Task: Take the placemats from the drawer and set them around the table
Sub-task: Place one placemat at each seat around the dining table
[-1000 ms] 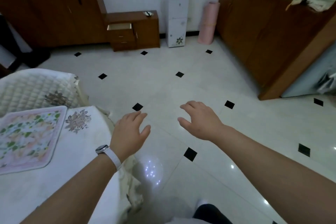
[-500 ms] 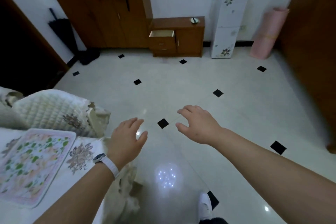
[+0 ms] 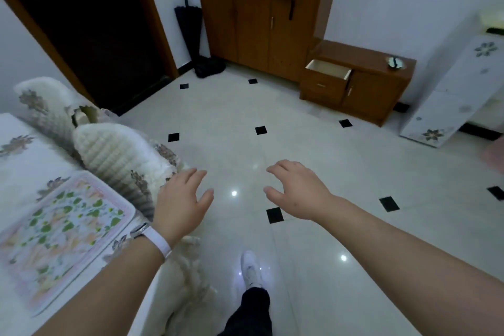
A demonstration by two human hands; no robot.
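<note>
Though empty, hands [image 3: 181, 207] [image 3: 297, 191] (placemat [image 3: 62, 234] on table [image 3: 19, 161])

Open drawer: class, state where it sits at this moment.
In the head view, the open drawer is upper right, at the top left of the low cabinet, right of the tall cupboard.
</note>
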